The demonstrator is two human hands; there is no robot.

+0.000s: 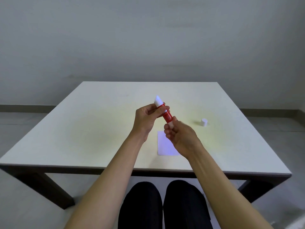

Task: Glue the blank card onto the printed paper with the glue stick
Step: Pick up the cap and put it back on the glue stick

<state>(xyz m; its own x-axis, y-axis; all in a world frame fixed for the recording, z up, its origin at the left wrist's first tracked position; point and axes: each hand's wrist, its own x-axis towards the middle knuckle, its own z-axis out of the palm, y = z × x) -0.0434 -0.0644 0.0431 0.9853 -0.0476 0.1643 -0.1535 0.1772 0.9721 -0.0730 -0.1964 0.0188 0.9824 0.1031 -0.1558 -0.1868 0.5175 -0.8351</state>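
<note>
A red glue stick [166,115] is held tilted above the table between both hands, its white glue end pointing up and away. My left hand [146,119] grips the upper part of the red body. My right hand [179,138] pinches the white base at the lower end. The white cap [204,122] stands on the table to the right, apart from the stick. A white sheet of paper or card [165,145] lies flat on the table under my right hand, partly hidden by it. I cannot tell whether it is the blank card or the printed paper.
The white table [82,129] has dark legs and its front edge runs close to my knees. A grey wall stands behind it.
</note>
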